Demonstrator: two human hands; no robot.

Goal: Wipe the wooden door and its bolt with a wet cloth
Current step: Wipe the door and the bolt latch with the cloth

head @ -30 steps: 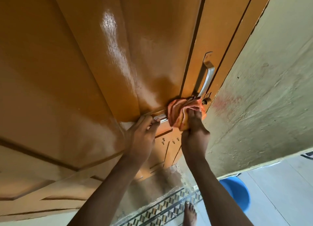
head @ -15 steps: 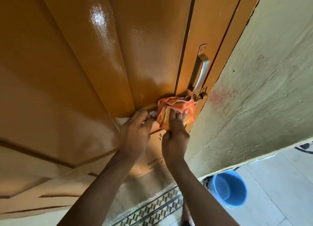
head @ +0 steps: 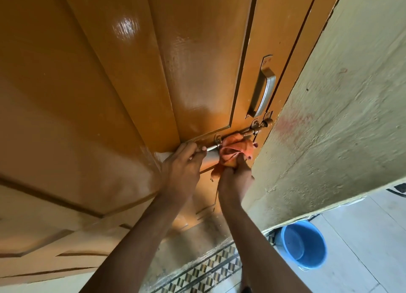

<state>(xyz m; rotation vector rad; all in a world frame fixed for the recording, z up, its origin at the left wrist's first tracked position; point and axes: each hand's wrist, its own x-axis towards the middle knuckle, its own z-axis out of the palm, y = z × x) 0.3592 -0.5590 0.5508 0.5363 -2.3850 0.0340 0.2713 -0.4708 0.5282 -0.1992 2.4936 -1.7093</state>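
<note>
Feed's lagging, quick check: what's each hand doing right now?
Left hand: closed on the bolt rod's end.
Right hand: closed on the orange cloth, pressed against the bolt.

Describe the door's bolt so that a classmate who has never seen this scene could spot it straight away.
Find the glossy orange wooden door, then its silver pull handle near the right edge. Just below lies the bolt, a thin metal rod. Unlike the upright handle, it runs crosswise, with an orange cloth pressed against it.

Bright daylight; glare on door; wide-angle warp.
</note>
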